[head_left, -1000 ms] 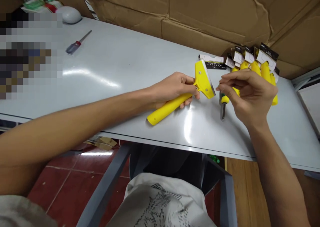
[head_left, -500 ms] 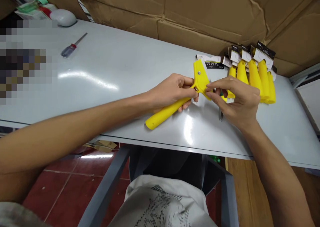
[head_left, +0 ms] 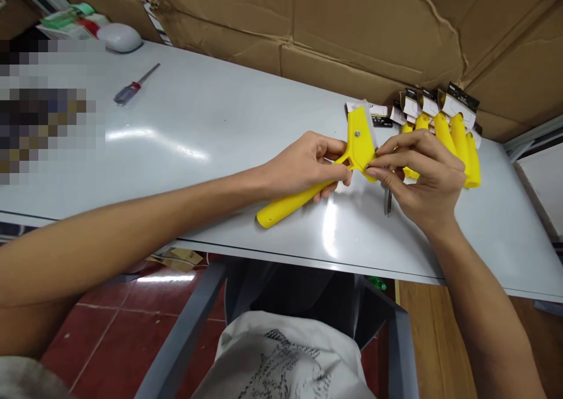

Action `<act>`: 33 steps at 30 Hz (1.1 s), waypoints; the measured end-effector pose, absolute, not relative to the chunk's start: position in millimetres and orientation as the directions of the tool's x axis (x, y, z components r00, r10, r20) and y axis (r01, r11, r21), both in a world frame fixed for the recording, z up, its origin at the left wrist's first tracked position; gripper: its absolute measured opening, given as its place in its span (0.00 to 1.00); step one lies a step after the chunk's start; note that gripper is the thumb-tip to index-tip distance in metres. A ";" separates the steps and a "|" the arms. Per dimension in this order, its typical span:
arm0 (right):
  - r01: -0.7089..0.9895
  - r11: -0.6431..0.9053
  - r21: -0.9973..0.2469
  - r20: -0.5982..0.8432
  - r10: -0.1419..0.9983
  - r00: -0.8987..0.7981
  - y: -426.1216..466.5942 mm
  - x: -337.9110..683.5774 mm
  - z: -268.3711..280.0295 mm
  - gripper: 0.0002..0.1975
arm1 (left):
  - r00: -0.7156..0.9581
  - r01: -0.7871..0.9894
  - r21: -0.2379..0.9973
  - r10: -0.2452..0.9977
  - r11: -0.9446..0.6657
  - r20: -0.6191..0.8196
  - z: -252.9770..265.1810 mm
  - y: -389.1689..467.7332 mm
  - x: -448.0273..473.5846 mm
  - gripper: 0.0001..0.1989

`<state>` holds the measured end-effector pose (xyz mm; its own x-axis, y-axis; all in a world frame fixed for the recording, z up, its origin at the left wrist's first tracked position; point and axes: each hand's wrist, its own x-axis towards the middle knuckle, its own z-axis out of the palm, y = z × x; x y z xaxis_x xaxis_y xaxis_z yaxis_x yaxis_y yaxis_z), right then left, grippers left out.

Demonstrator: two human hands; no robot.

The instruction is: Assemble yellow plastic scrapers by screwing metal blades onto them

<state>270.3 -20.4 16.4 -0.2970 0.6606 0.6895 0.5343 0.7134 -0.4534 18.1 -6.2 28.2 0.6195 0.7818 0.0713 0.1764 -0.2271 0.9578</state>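
Observation:
My left hand [head_left: 314, 167] is closed around the yellow scraper [head_left: 361, 144], gripping its handle just below the flat head. The head points up and to the right, with a pale blade along its far edge and one round screw in its face. My right hand [head_left: 424, 179] pinches at the head's lower right corner, thumb and forefinger pressed together there. Anything small between those fingertips is hidden. Below the right hand a narrow metal shaft [head_left: 387, 202] shows; the rest of it is covered by the hand.
Several yellow scrapers [head_left: 471, 161] with card sleeves [head_left: 460, 102] stand at the right, against a cardboard wall [head_left: 343, 58]. Another card sleeve [head_left: 380, 114] lies behind the held scraper. A screwdriver [head_left: 132, 91] and a white rounded object [head_left: 119, 37] lie at the left.
The scraper head and my right hand have shifted slightly right in view. My left hand keeps its grip, and my right fingertips stay at the head's corner. The view has tilted a little.

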 end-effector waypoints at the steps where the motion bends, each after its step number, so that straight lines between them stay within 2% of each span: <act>1: 0.536 0.710 -0.457 0.688 0.664 -0.293 -19.9 271.0 15.9 0.05 | 0.617 0.194 0.948 0.783 -0.251 0.081 27.9 -5.8 17.9 0.07; 9: 0.515 0.737 -0.438 0.711 0.634 -0.304 -23.1 269.0 18.1 0.02 | 0.616 0.213 0.933 0.781 -0.289 0.102 27.9 -3.7 17.3 0.09; 12: 0.513 0.709 -0.485 0.691 0.669 -0.272 -25.0 268.1 18.9 0.02 | 0.618 0.183 0.945 0.779 -0.271 0.103 28.7 -3.9 16.7 0.08; 19: 0.451 0.645 -0.616 0.635 0.746 -0.200 -25.5 263.8 15.3 0.10 | 0.615 0.178 0.909 0.764 -0.376 0.196 25.9 -1.9 14.2 0.06; 25: 0.260 0.513 -0.818 0.496 0.858 -0.132 -24.0 260.8 11.9 0.25 | 0.598 0.127 0.847 0.721 -0.516 0.349 25.3 2.6 12.6 0.08; 29: 0.241 0.511 -0.825 0.480 0.859 -0.177 -21.6 262.6 10.9 0.23 | 0.633 0.180 0.759 0.664 -0.625 0.397 26.8 7.4 8.7 0.08; 33: 0.331 0.548 -0.768 0.515 0.836 -0.190 -21.5 262.8 9.5 0.22 | 0.676 0.268 0.682 0.637 -0.680 0.370 30.9 10.2 4.8 0.08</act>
<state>262.8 -21.5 9.5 -0.1901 0.8360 0.5148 0.3311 0.5482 -0.7680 4.8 10.2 30.9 0.6760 0.6375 0.3696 0.2684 -0.6801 0.6822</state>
